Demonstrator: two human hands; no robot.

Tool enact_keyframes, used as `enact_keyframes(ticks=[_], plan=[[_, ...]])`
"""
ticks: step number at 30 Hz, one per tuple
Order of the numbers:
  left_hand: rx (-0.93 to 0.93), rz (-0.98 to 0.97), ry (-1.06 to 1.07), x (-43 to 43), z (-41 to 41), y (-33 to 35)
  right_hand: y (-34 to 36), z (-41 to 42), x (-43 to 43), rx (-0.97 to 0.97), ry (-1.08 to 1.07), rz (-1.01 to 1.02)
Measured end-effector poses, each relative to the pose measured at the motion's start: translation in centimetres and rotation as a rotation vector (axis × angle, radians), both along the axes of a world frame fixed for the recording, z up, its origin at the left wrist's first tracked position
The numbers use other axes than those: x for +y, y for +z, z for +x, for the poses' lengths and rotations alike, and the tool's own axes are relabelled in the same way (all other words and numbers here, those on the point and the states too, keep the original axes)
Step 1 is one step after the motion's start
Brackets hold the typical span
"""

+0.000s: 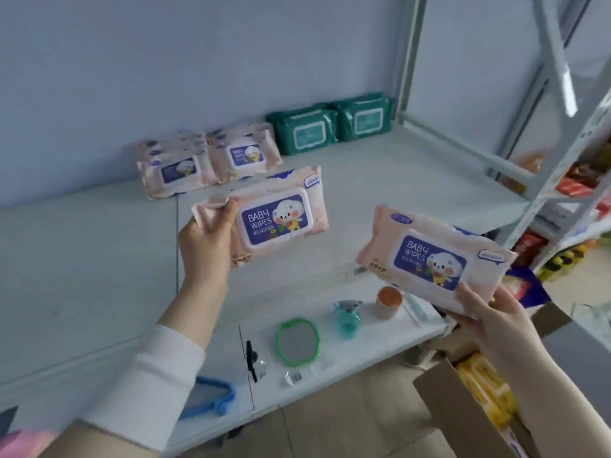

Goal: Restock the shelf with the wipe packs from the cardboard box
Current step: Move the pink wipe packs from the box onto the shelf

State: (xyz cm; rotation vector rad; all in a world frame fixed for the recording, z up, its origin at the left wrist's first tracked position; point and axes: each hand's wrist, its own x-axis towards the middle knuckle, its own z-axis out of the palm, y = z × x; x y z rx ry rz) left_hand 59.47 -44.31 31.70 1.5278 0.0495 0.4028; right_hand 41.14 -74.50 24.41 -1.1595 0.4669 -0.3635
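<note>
Left hand [205, 239]: fingers [229, 206] pinch the crimped left end of a pink wipe pack [281, 216], thumb on the front and the rest hidden behind. This pack is in the air, label toward the camera. Its long axis runs left to right, rising slightly to the right.

Beyond these fingers, up and slightly left, two stacks of pink packs [175, 170] sit on the shelf [396, 180] against the wall. Up and to the right of the fingers are two stacks of green packs [305, 133]. The number per stack is too blurred to tell. Bare shelf board lies just past the held pack, in front of the pink stacks.

Judgement: the left hand is nearer the pink row, so its pack probably goes first, carried forward and laid long axis along the shelf like the others.

Below and between the two hands, on a lower shelf: one green-framed mirror [298, 341], one spray bottle [347, 317], one orange-topped cup [388, 300].

Right hand [489, 312]: it grips the lower right edge of a second pink pack [429, 256], thumb on the front, other fingers underneath and out of sight. Long axis slopes down to the right. It is well apart from the shelf stacks.

Below this hand is one cardboard box [463, 408], open, with yellow packs [486, 388] inside; count unclear.

Packs in hand: two, one each.
</note>
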Motion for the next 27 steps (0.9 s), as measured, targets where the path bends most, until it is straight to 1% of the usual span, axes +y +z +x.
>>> enact_keyframes(ticks=[4,7,9,11,15,18,21,24,27], plan=[[0.069,-0.022,0.119,9.5,3.9,-1.1,2.0,8.4,5.3,0.02,0.142,-0.097],[0.117,-0.014,0.163,13.9,7.4,-2.1,2.4,14.8,8.5,-0.004,0.22,-0.097],[0.171,-0.048,0.171,15.5,9.8,-2.8,2.5,19.0,10.2,-0.024,0.264,-0.09],[0.207,-0.084,0.155,16.1,12.8,-3.0,2.3,23.3,11.0,-0.036,0.302,-0.078],[0.211,-0.039,0.086,15.5,19.0,-3.6,2.3,32.3,10.7,-0.001,0.371,-0.123],[0.205,0.038,0.066,14.4,23.2,-4.6,2.0,38.4,10.3,0.066,0.395,-0.295],[0.241,0.078,0.141,14.0,26.4,-6.0,1.1,42.4,9.9,0.109,0.363,-0.495],[0.222,0.134,0.229,14.0,28.4,-6.6,0.3,45.3,9.6,0.121,0.341,-0.587],[0.199,0.157,0.256,13.8,29.4,-6.9,-0.4,46.8,9.5,0.125,0.322,-0.653]])
